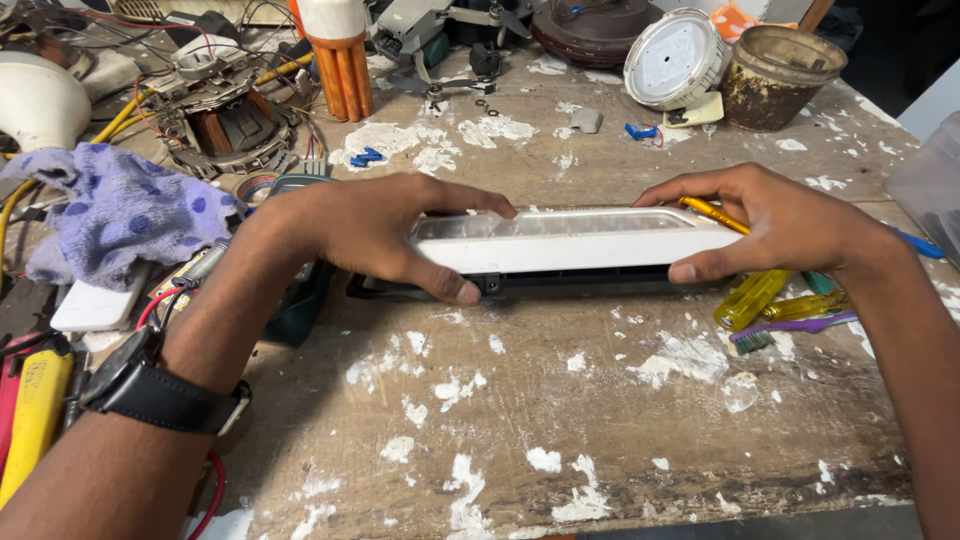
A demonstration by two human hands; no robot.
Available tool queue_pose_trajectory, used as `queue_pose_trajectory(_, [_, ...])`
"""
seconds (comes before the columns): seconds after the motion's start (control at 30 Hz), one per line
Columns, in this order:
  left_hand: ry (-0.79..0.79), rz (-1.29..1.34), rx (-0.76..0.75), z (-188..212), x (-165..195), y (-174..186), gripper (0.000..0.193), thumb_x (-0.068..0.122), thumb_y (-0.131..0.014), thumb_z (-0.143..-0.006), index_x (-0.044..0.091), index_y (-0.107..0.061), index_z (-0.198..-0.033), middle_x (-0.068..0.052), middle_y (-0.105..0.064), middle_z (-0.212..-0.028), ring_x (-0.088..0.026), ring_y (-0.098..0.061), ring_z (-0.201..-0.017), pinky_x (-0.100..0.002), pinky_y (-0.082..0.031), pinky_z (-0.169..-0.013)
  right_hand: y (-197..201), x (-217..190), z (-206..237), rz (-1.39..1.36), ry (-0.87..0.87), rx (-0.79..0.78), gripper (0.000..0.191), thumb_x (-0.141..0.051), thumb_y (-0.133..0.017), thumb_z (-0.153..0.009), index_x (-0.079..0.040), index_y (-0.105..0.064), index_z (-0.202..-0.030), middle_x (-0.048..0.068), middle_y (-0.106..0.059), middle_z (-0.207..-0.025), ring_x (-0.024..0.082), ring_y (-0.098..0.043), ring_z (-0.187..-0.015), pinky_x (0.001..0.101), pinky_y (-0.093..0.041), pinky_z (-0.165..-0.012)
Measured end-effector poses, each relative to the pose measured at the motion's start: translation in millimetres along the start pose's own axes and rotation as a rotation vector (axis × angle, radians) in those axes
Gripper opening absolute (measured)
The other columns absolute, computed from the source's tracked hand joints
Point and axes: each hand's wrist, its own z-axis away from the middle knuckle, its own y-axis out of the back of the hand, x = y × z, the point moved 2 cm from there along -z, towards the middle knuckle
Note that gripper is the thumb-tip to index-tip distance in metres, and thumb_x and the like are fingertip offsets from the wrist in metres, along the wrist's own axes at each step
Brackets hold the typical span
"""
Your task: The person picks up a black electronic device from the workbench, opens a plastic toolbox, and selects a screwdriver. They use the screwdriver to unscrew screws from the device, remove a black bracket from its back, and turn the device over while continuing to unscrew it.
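Both ends of the long white lamp housing (570, 240) are gripped; my left hand (370, 225) at nine o'clock, right hand (780, 220) at three, mid-counter (560, 430); uneven squeezing might crack its clear cover, or knock the yellow screwdrivers (750, 298) at four o'clock.

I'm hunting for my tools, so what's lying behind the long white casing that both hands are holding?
Behind the white casing, a yellow-handled screwdriver pokes out beside the right hand. The left hand and the casing itself cover whatever else lies there.

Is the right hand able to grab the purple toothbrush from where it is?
Probably yes: the right hand grips the white casing, but the purple toothbrush lies uncovered beside it, next to the yellow screwdrivers.
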Motion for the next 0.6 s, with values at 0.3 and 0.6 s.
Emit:
queue_pose_trajectory(0.3, [0.165, 0.083, -0.036, 1.5, 2.9, 2.4, 0.096, 0.064, -0.074, -0.064, 0.024, -0.053, -0.148, -0.012, -0.073, -0.128, -0.03, -0.071, -0.117, -0.046, -0.053, -0.101, 6.1, 27.2, -5.7, 0.066, 0.039, -0.006, 0.081, -0.048, -0.088, -0.066, -0.017, -0.069, -0.139, 0.015, -0.08, -0.099, 0.027, -0.073, -0.084, 0.0397, -0.059, -0.08])
queue_pose_trajectory(0.6, [0.136, 0.119, -0.02, 6.4, 7.0, 11.7, 0.087, 0.061, -0.07, -0.072, 0.016, -0.057, -0.145, -0.011, -0.075, -0.125, -0.025, -0.072, -0.116, -0.041, -0.052, -0.101, 3.5, 27.4, -10.2, 0.011, 0.126, 0.03, 0.076, -0.056, -0.074, -0.066, -0.017, -0.071, -0.131, 0.008, -0.079, -0.112, 0.023, -0.071, -0.109, 0.0424, -0.051, -0.099])
